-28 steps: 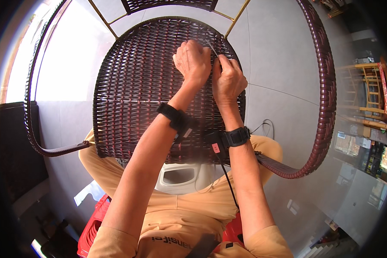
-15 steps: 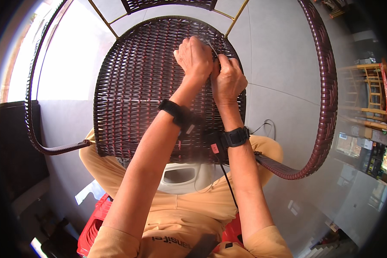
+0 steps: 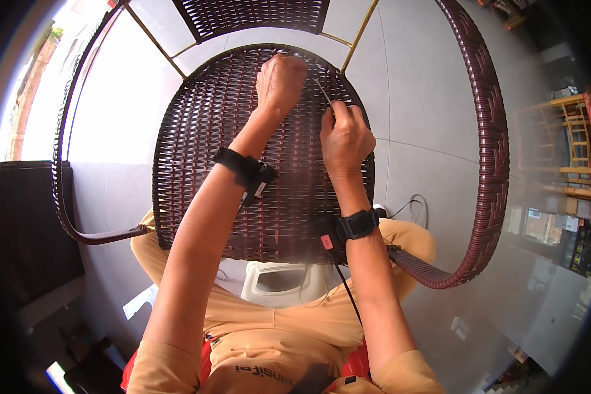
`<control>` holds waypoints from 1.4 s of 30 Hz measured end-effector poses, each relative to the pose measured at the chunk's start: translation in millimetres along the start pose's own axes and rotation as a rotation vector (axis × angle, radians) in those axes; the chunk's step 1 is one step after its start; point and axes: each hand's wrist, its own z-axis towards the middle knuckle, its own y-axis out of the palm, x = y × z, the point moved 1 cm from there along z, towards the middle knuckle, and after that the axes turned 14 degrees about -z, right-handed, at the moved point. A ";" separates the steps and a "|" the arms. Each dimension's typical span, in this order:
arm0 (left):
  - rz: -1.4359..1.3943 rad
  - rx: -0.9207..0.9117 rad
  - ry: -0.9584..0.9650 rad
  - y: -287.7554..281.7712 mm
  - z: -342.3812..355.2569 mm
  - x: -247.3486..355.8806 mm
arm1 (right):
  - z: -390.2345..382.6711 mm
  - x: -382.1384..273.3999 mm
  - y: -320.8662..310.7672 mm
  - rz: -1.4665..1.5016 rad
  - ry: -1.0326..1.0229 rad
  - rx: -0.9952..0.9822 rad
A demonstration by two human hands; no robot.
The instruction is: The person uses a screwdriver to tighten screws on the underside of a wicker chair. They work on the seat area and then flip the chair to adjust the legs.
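A dark brown-red woven chair seat [image 3: 203, 157] lies before me, its far edge rounded. Over its far right part, my right hand [image 3: 348, 139] is closed around a thin pale metal tool [image 3: 323, 92], whose narrow shaft points up and left toward the weave. The grip end is hidden inside my fingers. To its left, my left hand [image 3: 281, 85] is closed just above the weave near the far edge; whatever its fingers hold cannot be made out. Both wrists wear black straps, with a black cable running down from the right one.
Curved wrapped armrests [image 3: 492, 151] rise on either side of the seat, and gold metal rods [image 3: 360, 36] join it to the woven backrest [image 3: 253, 16] beyond. A white plastic stool [image 3: 279, 284] stands under the near edge between my legs. Bamboo-coloured frames [image 3: 574, 141] stand far right.
My left hand has moved left, away from my right hand. The right hand sits a little lower, and more of the tool's shaft shows. The chair appears slightly lower in view.
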 end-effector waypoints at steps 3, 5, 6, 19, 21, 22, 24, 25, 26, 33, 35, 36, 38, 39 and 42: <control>0.012 -0.010 0.002 -0.3 0.3 1.9 | 0.1 -1.6 -0.1 0.024 0.010 0.012; 0.041 -0.025 -0.017 -0.4 1.4 2.4 | -0.4 -2.2 0.4 0.040 0.003 0.035; 0.039 -0.028 -0.018 -0.6 1.5 3.4 | -0.3 -2.2 0.4 0.037 0.005 0.033; 0.004 0.054 0.101 4.9 0.0 4.5 | -0.6 -1.4 0.6 0.033 0.010 0.025; -0.030 0.005 0.041 4.9 3.0 1.4 | -1.0 -1.5 1.5 0.024 0.009 0.017; -0.030 0.004 0.039 4.5 6.4 0.6 | -0.8 -1.8 1.4 0.028 0.010 0.021; 0.075 -0.135 -0.057 4.0 16.1 -0.4 | -0.9 -1.8 1.0 0.032 0.011 0.023; 0.106 -0.163 -0.045 4.0 18.3 0.9 | -0.8 -1.6 0.8 0.030 0.018 0.023; 0.106 -0.164 -0.046 5.7 20.0 1.1 | -0.7 -1.4 0.6 0.027 0.025 0.022; 0.141 -0.202 0.303 8.1 14.2 -20.1 | 1.3 -2.4 -1.6 0.017 0.009 -0.014; 0.123 -0.205 0.339 9.3 9.8 -18.3 | 1.6 -2.5 -3.4 0.036 0.056 -0.064; 0.112 -0.205 0.375 8.0 8.3 -17.6 | 1.6 -2.9 -5.0 0.039 0.055 -0.067; 0.103 -0.225 0.431 4.6 9.6 -16.6 | 2.2 -1.6 -9.9 0.089 0.088 -0.100; 0.161 -0.221 0.476 4.3 9.7 -14.6 | 0.8 -0.7 -13.2 0.100 0.102 -0.128; 0.231 -0.204 0.552 5.7 14.0 -10.2 | 2.3 2.1 -17.9 0.098 0.117 -0.149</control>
